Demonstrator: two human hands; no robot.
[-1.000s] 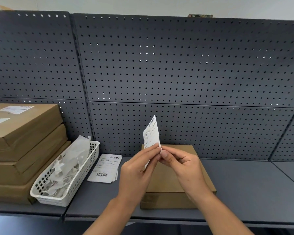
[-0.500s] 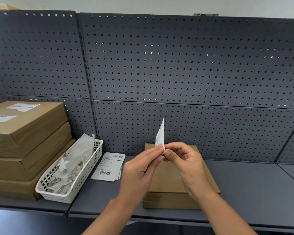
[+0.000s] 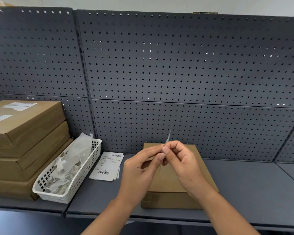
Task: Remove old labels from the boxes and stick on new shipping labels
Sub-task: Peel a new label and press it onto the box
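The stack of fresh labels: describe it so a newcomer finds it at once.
On the dark shelf below the pegboard, look between the white basket and the lone cardboard box at centre. The stack of labels lies flat there; unlike the basket's crumpled scraps, its sheets are smooth, barcodes showing.

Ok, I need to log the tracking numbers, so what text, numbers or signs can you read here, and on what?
Nothing reads legibly.
Loose label sheets on the shelf: barcodes and print lines, too small.
Far label and near label on the top stacked box: blurred.
Held label, pinched between left hand and right hand: edge-on, face hidden.
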